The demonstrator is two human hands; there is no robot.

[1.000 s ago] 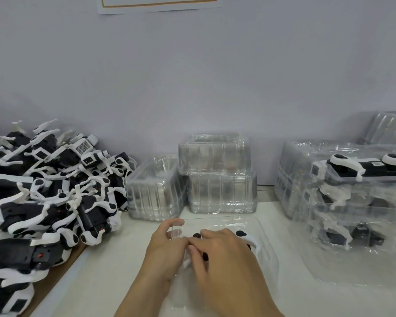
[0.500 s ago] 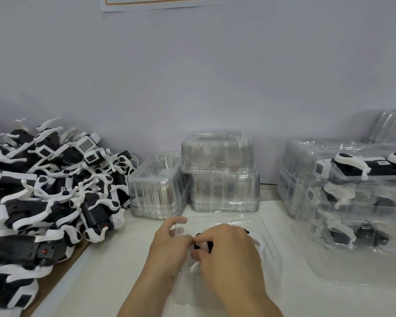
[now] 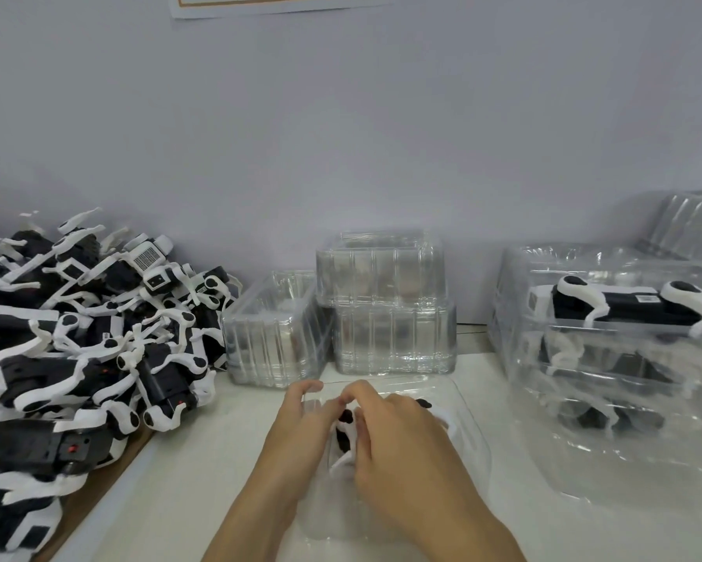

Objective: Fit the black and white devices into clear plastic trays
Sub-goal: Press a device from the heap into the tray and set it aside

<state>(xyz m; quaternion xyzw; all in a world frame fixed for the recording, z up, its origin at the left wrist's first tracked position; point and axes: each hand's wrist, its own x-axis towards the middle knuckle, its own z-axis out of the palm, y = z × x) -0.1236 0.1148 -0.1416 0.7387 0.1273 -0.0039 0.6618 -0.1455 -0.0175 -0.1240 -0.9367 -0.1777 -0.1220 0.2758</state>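
1. in hand: one black and white device down in the clear tray at the near middle of the counter; mostly hidden under the hands, only a black knob and a white arm showing.
2. left hand at the tray's left edge, fingers curled, tips meeting the device or the tray lip; which of the two, not clear. grip closed on something there, blurred.
3. right hand over the device from the right, fingers bent round its near end; grip reads as pinching the device, probably pressing or aligning it into the moulded pocket.
4. seated or not: cannot tell; hands cover the pocket.
5. done so far: stack of filled trays at right, several layers, top one showing a full device lying lengthwise.
6. left to do: large heap of loose devices at left, tangled, well apart from the working tray. clearly the bulk of the job.
7. supply: empty clear trays nested in stacks against the wall, just behind the working tray; a lower stack beside them; more at far right.
8. judgement: early to middling; far more loose units than packed ones in view.
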